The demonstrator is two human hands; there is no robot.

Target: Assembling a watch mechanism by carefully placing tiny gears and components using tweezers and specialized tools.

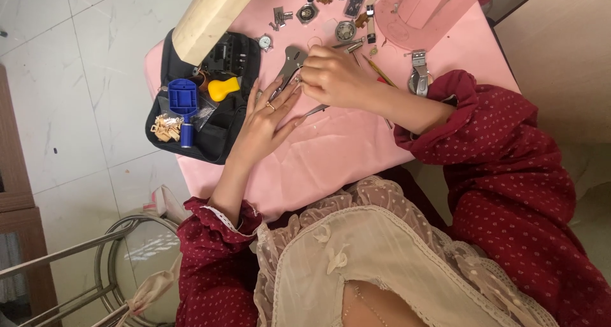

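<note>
Pink cloth covers the counter (331, 155), with a black zip-open tool pouch (216, 133) at its left edge. Left hand (267, 120) lies flat, its grip released, fingertips steadying silvery metal pliers (291, 63); right hand (334, 78) has its grip clenched on a thin metal tool (315, 110). Loose small watch parts (345, 29) nearby could scatter if those pliers slip.

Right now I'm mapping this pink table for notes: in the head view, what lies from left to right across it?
Blue tool → yellow tool → left hand → right hand → metal clamp.
</note>
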